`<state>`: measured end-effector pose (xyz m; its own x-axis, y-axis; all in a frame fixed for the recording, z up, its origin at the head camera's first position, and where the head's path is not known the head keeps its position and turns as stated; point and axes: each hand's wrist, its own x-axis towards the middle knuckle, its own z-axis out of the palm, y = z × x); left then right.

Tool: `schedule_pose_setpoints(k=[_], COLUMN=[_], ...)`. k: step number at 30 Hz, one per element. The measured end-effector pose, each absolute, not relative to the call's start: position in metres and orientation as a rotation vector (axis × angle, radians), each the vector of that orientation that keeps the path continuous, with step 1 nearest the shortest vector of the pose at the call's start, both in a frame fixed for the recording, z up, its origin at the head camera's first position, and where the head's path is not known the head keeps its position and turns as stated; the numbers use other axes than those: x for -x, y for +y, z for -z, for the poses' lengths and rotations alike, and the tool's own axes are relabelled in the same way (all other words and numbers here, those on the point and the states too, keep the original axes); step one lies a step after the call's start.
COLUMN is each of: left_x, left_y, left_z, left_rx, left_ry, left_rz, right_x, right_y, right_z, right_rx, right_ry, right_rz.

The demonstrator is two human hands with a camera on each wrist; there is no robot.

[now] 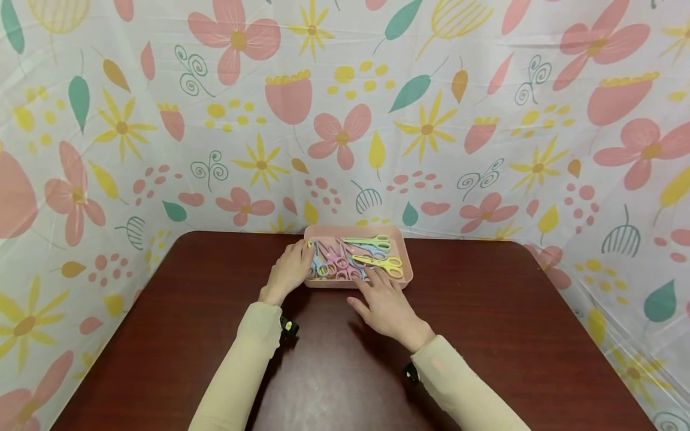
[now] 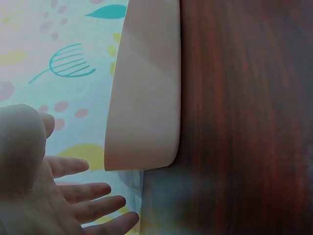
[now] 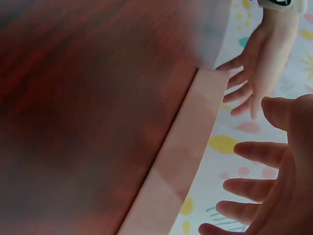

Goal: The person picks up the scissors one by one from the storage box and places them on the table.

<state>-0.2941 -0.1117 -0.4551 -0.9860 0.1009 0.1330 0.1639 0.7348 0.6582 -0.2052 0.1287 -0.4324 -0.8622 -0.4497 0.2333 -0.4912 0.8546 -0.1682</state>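
A pink tray (image 1: 408, 266) at the far edge of the table holds several scissors in pastel colours. Yellow scissors (image 1: 377, 261) lie at its right, with light green scissors (image 1: 369, 240) behind them. Pink scissors (image 1: 335, 256) and blue scissors (image 1: 317, 264) overlap toward the left. My left hand (image 1: 288, 270) is at the tray's left end, fingers extended; whether it touches the rim I cannot tell. My right hand (image 1: 389, 308) reaches over the front rim, fingers spread above the scissors. In the right wrist view, both the right hand (image 3: 279, 181) and left hand (image 3: 266, 63) show loose fingers.
The dark reddish-brown table (image 1: 323, 371) spreads in front of the tray. A white flower-printed cloth (image 1: 345, 179) hangs right behind the table and along both sides. Each wrist wears a small black device, such as the left one (image 1: 289, 327).
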Motion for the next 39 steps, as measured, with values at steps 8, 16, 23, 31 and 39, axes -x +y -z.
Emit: schedule_pose_setpoints(k=[8, 16, 23, 31, 39], left_x=[0.315, 0.324, 0.330, 0.332, 0.337], left_y=[-0.110, -0.110, -0.119, -0.123, -0.122], left_z=[0.458, 0.459, 0.468, 0.472, 0.471], left_rx=[0.165, 0.070, 0.091, 0.123, 0.149], left_ry=[-2.839, -2.830, -2.796, -2.794, -2.814], left_rz=[1.168, 1.352, 1.403, 1.351, 1.276], right_x=[0.222, 0.236, 0.246, 0.263, 0.278], right_y=[0.128, 0.113, 0.098, 0.092, 0.072], right_z=[0.423, 0.419, 0.423, 0.431, 0.429], right_rx=[-0.755, -0.802, -0.735, -0.687, -0.667], right_ry=[-2.898, -2.883, -2.922, -2.861, -2.808], right_rz=[-0.273, -0.341, -0.272, -0.294, -0.358])
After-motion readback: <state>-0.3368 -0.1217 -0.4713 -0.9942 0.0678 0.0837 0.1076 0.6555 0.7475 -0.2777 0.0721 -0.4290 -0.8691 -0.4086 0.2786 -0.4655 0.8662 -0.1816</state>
